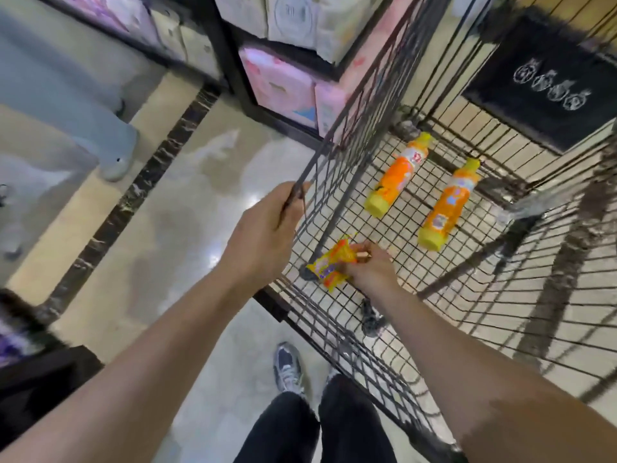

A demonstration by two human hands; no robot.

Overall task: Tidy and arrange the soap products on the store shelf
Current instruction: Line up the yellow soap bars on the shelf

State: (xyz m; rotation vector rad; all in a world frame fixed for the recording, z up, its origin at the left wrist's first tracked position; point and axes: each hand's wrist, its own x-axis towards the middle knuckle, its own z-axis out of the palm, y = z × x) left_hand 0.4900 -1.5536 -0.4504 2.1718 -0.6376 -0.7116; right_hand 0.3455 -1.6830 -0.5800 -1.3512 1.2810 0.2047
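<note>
While my right hand (369, 267) reaches into the wire cart (444, 262), just right of frame centre, it is curled round the right end of an orange-yellow soap packet (332, 265) lying at the cart's near left corner, on or just above the mesh floor; I cannot tell which.

Handling, judged: film-wrapped packet, light, wrapper crinkly and probably slick, contents likely a firm bar. Best taken across the body rather than by the sealed end flaps, which would slip or tear. Current grip sits toward one end, fingers over the top, thumb hidden.

My left hand (267, 225), at frame centre, is wrapped round the top rail of the cart's left side, steadying it.

Two orange bottles with yellow caps (395, 173) (447, 203) lie flat on the mesh, upper right of centre, well apart from the packet. Judged rigid, heavier, liable to roll.
</note>
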